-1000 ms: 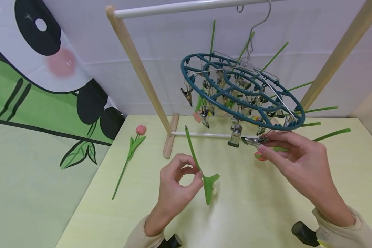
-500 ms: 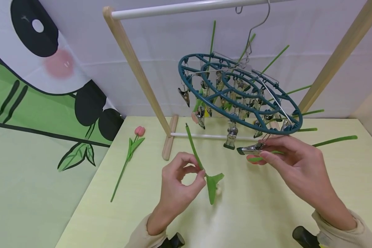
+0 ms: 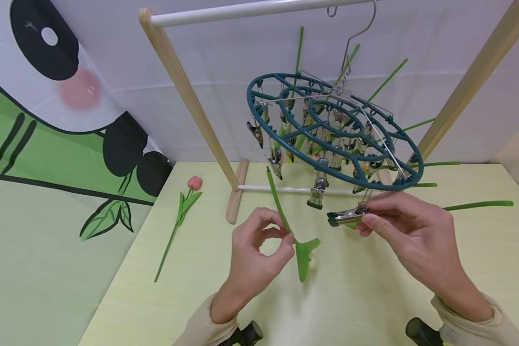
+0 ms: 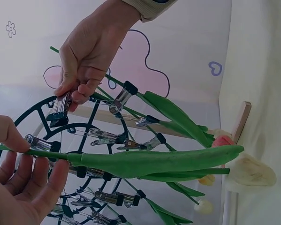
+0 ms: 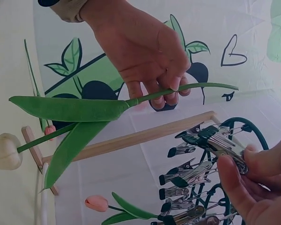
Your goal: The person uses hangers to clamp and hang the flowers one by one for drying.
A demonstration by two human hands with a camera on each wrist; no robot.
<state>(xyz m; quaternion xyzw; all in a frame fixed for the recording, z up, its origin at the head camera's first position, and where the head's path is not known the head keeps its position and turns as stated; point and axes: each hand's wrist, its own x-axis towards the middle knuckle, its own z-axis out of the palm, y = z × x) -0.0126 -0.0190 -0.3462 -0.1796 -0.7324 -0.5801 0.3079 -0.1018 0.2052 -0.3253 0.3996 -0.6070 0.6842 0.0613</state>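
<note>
My left hand (image 3: pixel 261 252) pinches the green stem of a white tulip (image 5: pixel 6 151) between thumb and fingers. In the head view the stem points up and the green leaves (image 3: pixel 302 259) hang below the fingertips, largely hiding the bloom. My right hand (image 3: pixel 415 230) pinches the handle end of a silver clothespin clip (image 3: pixel 345 216) with dark green tips, which point left towards the tulip. The clip hangs from the rim of a round teal clip hanger (image 3: pixel 354 181). The tulip and this clip are apart.
The hanger hangs by its hook (image 3: pixel 363 31) from the white rail (image 3: pixel 251 9) of a wooden-legged stand (image 3: pixel 186 96). Several tulips are clipped to it, their stems (image 3: pixel 389 79) sticking out. A pink tulip (image 3: pixel 194 182) lies on the table (image 3: pixel 125 288) at the left.
My left hand has moved slightly right with the white tulip. My right hand has drawn the clip a little left and down, and its tips have turned.
</note>
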